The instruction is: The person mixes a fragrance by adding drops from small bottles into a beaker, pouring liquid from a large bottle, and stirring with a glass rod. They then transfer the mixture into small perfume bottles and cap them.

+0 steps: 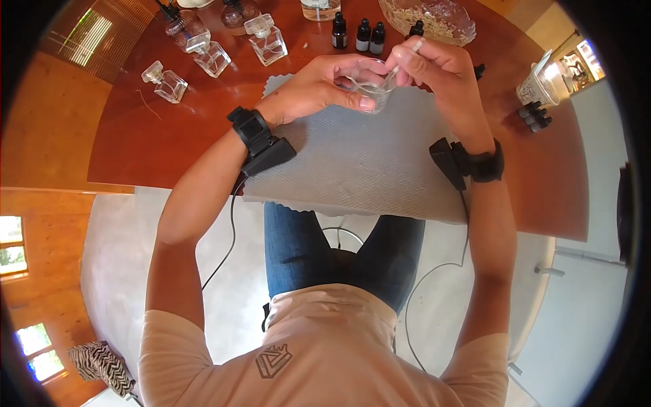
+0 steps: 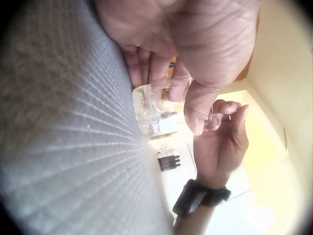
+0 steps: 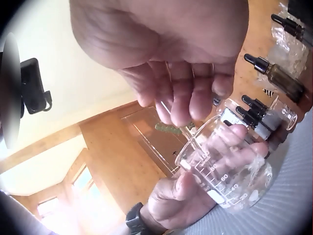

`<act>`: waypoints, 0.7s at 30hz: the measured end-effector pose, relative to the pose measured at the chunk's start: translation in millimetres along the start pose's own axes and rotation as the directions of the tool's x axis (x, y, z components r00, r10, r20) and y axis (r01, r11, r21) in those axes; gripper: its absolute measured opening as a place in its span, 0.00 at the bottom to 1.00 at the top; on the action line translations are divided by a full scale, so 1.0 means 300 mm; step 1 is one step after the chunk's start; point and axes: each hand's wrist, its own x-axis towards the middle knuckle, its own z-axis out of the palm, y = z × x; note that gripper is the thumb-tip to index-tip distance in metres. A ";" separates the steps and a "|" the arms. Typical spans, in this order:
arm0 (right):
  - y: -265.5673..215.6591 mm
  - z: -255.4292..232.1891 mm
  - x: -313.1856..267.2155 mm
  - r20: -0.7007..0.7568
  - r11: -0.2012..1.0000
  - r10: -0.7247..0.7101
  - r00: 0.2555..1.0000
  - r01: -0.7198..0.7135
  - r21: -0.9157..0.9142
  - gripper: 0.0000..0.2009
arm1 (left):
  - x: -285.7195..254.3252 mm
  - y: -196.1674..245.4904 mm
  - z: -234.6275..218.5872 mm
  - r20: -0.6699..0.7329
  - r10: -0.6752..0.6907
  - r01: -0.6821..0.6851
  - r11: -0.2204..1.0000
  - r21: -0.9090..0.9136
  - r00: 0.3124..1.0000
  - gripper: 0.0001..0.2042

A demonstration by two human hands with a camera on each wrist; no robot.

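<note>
My left hand (image 1: 308, 89) holds a clear glass beaker (image 3: 227, 178) above the grey textured mat (image 1: 366, 159), with its thumb on the near side and fingers behind. The beaker tilts in the right wrist view, and white volume marks show on its wall. My right hand (image 1: 442, 71) pinches a thin glass stirring rod (image 3: 188, 133) between thumb and fingertips. The rod's lower end slants into the beaker over the rim, while its upper end sticks out above the fingers in the head view.
Several square glass perfume bottles (image 1: 268, 42) stand at the back left. Black-capped dropper bottles (image 1: 339, 32) line the back near a glass dish (image 1: 428, 19) of pale bits. At right are a cup (image 1: 537, 88) and more small dark bottles (image 1: 534, 117). Wrist-camera cables hang from both arms.
</note>
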 end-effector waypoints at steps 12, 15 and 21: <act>-0.016 0.011 0.001 -0.012 0.999 -0.019 1.000 0.019 0.047 0.13 | 0.004 -0.006 -0.005 -0.001 -0.009 0.009 1.000 0.028 1.000 0.32; -0.014 0.025 0.005 -0.030 0.999 -0.022 0.999 0.024 0.044 0.13 | 0.004 -0.004 0.002 -0.002 -0.024 0.024 0.999 -0.047 1.000 0.33; -0.021 0.020 -0.001 -0.043 0.994 0.042 0.998 -0.037 0.099 0.14 | 0.003 0.005 -0.002 0.001 -0.050 0.050 0.998 -0.041 0.999 0.33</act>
